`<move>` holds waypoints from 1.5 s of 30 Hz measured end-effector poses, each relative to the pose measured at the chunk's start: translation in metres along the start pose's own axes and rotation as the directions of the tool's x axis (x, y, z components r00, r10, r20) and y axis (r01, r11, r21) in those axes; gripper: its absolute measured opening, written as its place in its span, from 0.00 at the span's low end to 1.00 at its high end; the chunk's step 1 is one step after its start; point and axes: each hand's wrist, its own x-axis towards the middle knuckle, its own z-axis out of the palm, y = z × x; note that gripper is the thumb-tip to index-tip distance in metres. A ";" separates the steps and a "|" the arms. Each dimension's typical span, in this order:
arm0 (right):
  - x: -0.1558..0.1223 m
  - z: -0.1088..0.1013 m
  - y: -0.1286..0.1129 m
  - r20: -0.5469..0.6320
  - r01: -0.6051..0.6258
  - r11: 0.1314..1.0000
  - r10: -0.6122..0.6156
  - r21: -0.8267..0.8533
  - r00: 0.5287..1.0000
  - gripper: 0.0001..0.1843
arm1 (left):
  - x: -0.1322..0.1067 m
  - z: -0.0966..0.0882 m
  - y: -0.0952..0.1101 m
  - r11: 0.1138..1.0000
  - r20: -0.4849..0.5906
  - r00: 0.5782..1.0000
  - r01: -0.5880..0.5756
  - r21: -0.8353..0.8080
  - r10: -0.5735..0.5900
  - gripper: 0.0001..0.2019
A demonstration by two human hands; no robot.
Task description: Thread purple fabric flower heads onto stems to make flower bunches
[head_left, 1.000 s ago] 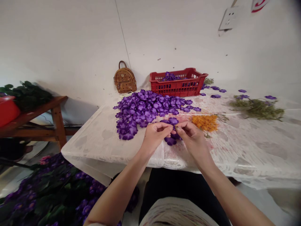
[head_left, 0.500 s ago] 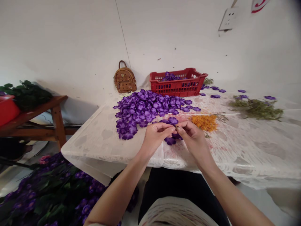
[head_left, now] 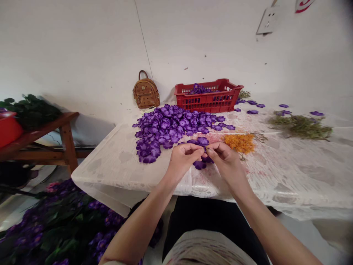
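My left hand (head_left: pixel 183 160) and right hand (head_left: pixel 224 161) together, fingertips (head_left: pixel 209 150) pinched, anything held too small to confirm, purple fabric blossoms (head_left: pixel 200 165) directly beneath the grip, larger blossom heap (head_left: pixel 165 127) just left, orange tuft (head_left: pixel 239 143) just right

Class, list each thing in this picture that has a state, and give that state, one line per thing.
Left hand: fingers curled, pinching a purple artificial blossom.
Right hand: fingers curled, pinching at the same place.
Loose purple blossoms: heaped on the table.
Red plastic crate: holding blossoms.
Brown backpack: upright against the wall.
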 end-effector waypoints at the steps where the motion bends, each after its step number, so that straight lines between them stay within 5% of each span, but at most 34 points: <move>1: 0.000 0.000 0.000 -0.002 0.000 1.000 0.000 0.001 1.000 0.08 | 0.000 0.000 0.000 1.000 -0.003 1.000 0.004 -0.004 -0.004 0.06; 23: 0.013 -0.003 -0.002 0.021 -0.038 0.999 0.038 0.011 0.999 0.10 | 0.007 0.002 0.011 1.000 0.004 1.000 0.003 -0.021 -0.003 0.04; 34: 0.074 -0.009 -0.017 0.080 0.017 0.999 -0.015 -0.027 0.997 0.11 | 0.058 0.002 0.033 0.996 0.028 0.996 -0.085 0.002 0.085 0.05; 45: 0.126 -0.006 -0.006 0.121 -0.015 0.998 0.023 -0.067 0.992 0.15 | 0.111 0.002 0.029 0.998 -0.117 0.992 0.044 -0.034 -0.047 0.02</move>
